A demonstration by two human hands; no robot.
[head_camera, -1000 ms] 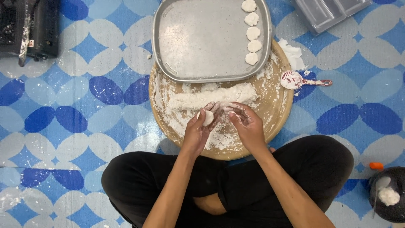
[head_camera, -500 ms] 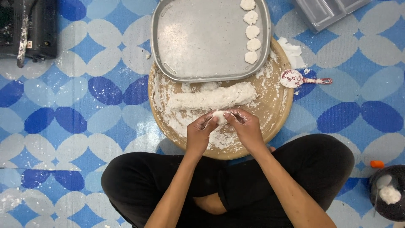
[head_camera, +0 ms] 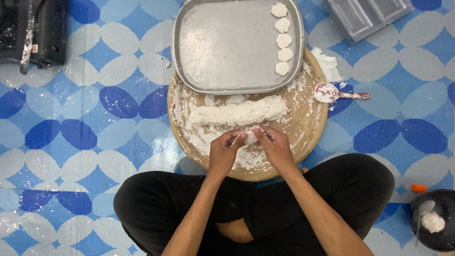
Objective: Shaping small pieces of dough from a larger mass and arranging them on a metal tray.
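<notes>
Left hand (head_camera: 226, 150) and right hand (head_camera: 274, 146) pinch one dough lump (head_camera: 250, 137); five discs (head_camera: 283, 41) on one tray (head_camera: 227, 47)

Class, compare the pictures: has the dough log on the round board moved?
No. The dough log lies in the same place below the metal tray.

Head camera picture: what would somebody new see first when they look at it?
First, the two hands in the middle: the left hand and right hand pinch a small white dough lump between them over the round floury wooden board. Just beyond lies a long white dough log. Behind it, a grey metal tray carries a row of five small white dough rounds down its right edge.
</notes>
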